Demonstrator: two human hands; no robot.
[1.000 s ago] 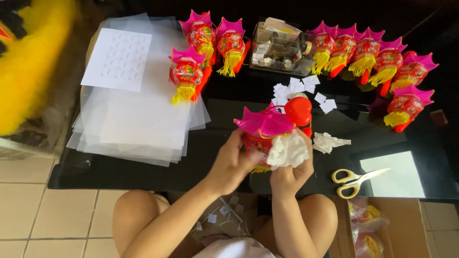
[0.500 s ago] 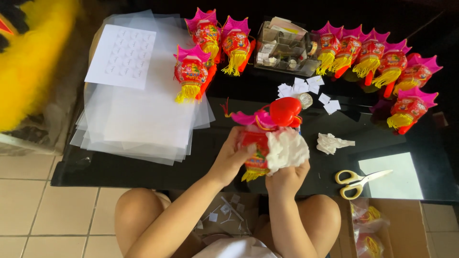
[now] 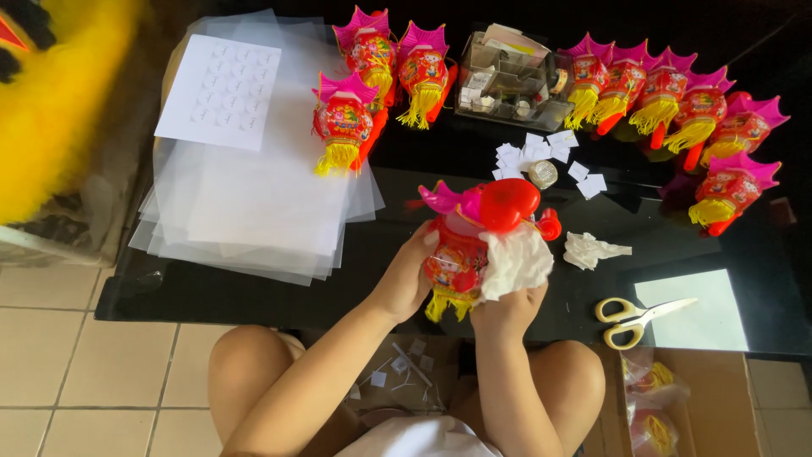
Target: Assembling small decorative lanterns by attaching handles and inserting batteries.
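Red plastic lantern toy (image 3: pixel 461 254) with a magenta crown and a yellow tassel at its foot, held above the near edge of the black table (image 3: pixel 254 292), in front of the seated person's knees. Left hand (image 3: pixel 406 275): fingers wrapped around the lantern's left side, clamped on its body. Right hand (image 3: pixel 507 305): closed on a crumpled white tissue (image 3: pixel 516 261), which is pressed against the lantern's right side. Just beyond, on the table: a second wad of tissue (image 3: pixel 592 250), a small roll of tape (image 3: pixel 542 173) and scattered white paper squares (image 3: pixel 541 152). To the right of the hands, near the table edge: yellow-handled scissors (image 3: pixel 634 315) beside a white sheet (image 3: pixel 689 309). Far edge: a clear organiser box (image 3: pixel 512 80), flanked by finished lanterns, three on the left (image 3: pixel 372 76) and a curved row on the right (image 3: pixel 677 110). Left part of the table: a stack of transparent sheets (image 3: pixel 245 203) topped by a white sticker sheet (image 3: pixel 218 91). Beyond the table's left edge: yellow fur (image 3: pixel 59 93). Below the table on the right: an open cardboard box (image 3: pixel 677 406) on the tiled floor (image 3: pixel 76 372).
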